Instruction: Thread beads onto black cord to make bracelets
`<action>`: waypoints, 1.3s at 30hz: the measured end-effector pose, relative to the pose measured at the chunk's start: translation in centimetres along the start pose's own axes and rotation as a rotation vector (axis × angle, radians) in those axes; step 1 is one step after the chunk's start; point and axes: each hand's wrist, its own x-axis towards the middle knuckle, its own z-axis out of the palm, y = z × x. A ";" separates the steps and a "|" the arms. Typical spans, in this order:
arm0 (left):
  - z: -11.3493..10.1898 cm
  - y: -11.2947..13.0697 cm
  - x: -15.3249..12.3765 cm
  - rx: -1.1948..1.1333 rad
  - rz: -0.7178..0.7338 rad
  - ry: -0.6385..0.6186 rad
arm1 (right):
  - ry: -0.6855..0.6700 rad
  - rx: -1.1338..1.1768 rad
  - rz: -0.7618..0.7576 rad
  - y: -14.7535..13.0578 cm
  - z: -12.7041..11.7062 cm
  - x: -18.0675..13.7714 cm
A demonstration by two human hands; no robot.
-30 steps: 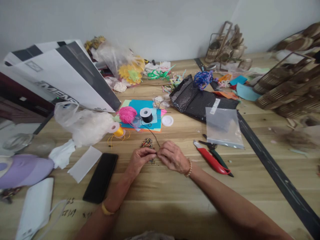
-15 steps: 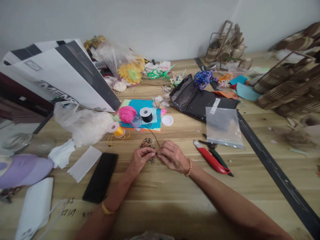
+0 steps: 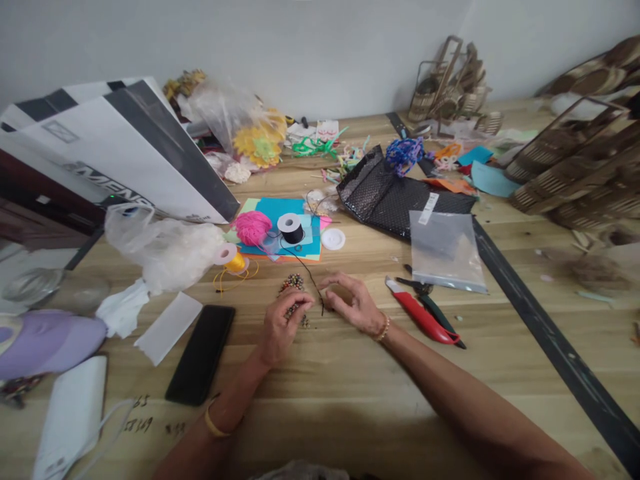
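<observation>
On the wooden table [image 3: 350, 393], my left hand [image 3: 280, 323] rests with its fingertips pinched together over a small pile of dark beads [image 3: 293, 285]; what they pinch is too small to make out. My right hand [image 3: 353, 305] sits just to the right, fingers curled but apart, holding nothing. A thin black thread [image 3: 307, 270] runs from a black spool [image 3: 291, 229] down to a loose end between the two hands, close to my right thumb.
A black phone [image 3: 201, 353] lies left of my left hand. Red-handled pliers [image 3: 423, 319] and a clear zip bag [image 3: 445, 250] lie to the right. Pink yarn [image 3: 253, 227], coloured paper, a black mailer [image 3: 390, 197] and a white shopping bag [image 3: 120, 153] crowd the back.
My hands were pinched together on the thread; now they have come apart. The right hand has opened and let go, and the left has dropped onto the beads.
</observation>
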 end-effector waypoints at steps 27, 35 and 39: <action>-2.3 -1.7 0.6 0.314 0.144 -0.356 | 0.028 -0.096 -0.080 0.9 -0.4 0.5; -2.9 -2.0 0.3 0.649 0.250 -0.592 | 0.015 -0.073 -0.097 1.0 -0.1 0.3; -2.6 -2.0 0.3 0.667 0.271 -0.613 | 0.021 -0.070 -0.088 1.1 -0.1 0.3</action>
